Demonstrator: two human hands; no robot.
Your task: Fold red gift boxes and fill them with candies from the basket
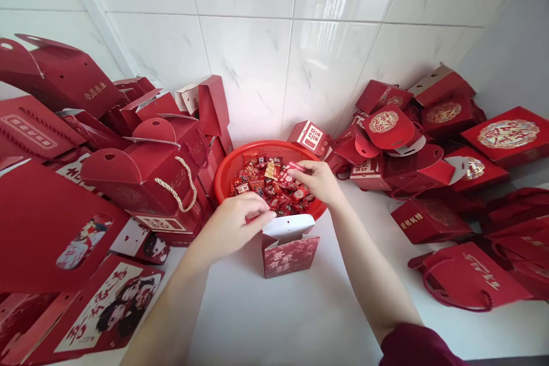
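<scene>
In the head view, the right hand [319, 180] pinches a small red-and-pink wrapped sweet [295, 166] above the heaped red wrapped sweets [277, 187] in a round red plastic basket [223, 174]. The left hand [234, 222] curls by its near rim, its grip unclear. An open dark-red printed paper box [292, 260] stands upright just before it on the white counter [274, 320].

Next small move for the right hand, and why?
Probably carry the red packet over to the small box and lower it in: the right hand seems to pinch it above the candy in the red basket, and the box stands upright nearby with its top open.
</scene>
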